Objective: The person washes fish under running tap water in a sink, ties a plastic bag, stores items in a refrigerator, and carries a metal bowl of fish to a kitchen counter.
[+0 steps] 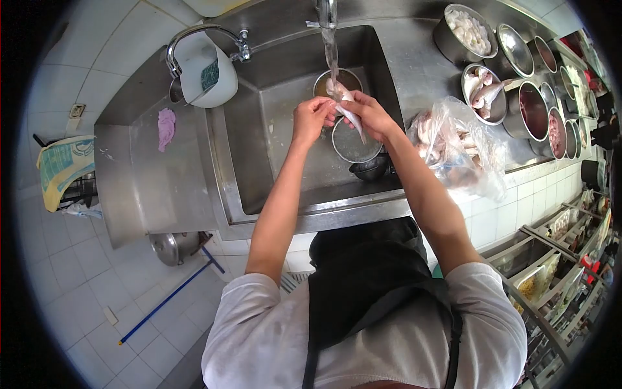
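Note:
A small whole fish (350,115) is held over the sink (259,175), under water running from the tap (328,16). My right hand (369,115) is wrapped round its body. My left hand (313,119) is at the fish's other side with fingers pinched together; what they grip, if anything, is too small to make out. Below the hands a round strainer (357,150) rests in the sink, and a metal bowl (353,78) sits under the stream. A black-handled pan or ladle (370,170) lies near the strainer.
Right of the sink lies a clear plastic bag of fish (457,142). Beyond it stand a bowl of fish (499,94), a pot of pale pieces (447,35) and several other metal pots. On the left are a white container (223,81) and a purple cloth (166,128).

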`<control>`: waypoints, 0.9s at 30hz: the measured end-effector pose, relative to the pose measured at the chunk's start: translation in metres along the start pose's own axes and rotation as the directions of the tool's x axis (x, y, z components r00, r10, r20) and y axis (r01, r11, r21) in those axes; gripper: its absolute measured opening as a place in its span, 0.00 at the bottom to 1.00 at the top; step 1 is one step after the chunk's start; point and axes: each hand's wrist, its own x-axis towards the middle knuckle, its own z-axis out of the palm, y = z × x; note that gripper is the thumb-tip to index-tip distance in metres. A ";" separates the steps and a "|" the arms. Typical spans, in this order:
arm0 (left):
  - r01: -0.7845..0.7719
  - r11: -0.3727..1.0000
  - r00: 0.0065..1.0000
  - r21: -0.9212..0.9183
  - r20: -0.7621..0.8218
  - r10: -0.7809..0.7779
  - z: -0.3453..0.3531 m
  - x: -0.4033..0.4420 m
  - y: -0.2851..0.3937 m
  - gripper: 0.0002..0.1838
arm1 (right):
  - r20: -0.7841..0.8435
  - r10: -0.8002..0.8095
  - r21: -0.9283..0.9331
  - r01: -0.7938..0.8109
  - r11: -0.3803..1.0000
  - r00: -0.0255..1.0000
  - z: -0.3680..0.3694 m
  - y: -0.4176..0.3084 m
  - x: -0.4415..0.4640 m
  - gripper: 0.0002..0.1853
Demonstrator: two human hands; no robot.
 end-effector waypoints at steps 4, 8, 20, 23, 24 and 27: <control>0.003 1.000 0.998 -0.009 -0.063 -0.003 -0.004 0.002 -0.005 0.08 | -0.002 -0.013 0.031 0.014 0.999 1.000 0.005 -0.003 -0.006 0.14; -0.031 0.991 0.999 0.132 -0.027 0.034 -0.005 -0.002 -0.003 0.07 | -0.014 -0.041 0.084 0.042 0.996 0.999 0.006 -0.005 -0.014 0.13; -0.341 0.677 0.933 0.652 0.147 0.329 0.014 0.007 -0.046 0.04 | -0.188 -0.187 0.097 0.208 0.973 0.964 0.004 -0.011 -0.018 0.13; -0.220 0.749 0.974 0.625 0.180 0.136 0.011 0.014 -0.054 0.06 | -0.150 -0.179 -0.189 0.150 0.970 0.972 0.013 -0.017 -0.007 0.14; -0.187 0.767 0.976 0.614 0.204 0.074 0.012 0.011 -0.048 0.07 | -0.154 -0.173 -0.191 0.143 0.971 0.973 0.014 -0.019 -0.008 0.14; 0.257 0.965 0.948 -0.050 0.206 -0.242 0.015 0.009 -0.031 0.16 | -0.205 -0.128 -0.128 0.103 0.986 0.970 0.016 -0.024 -0.022 0.13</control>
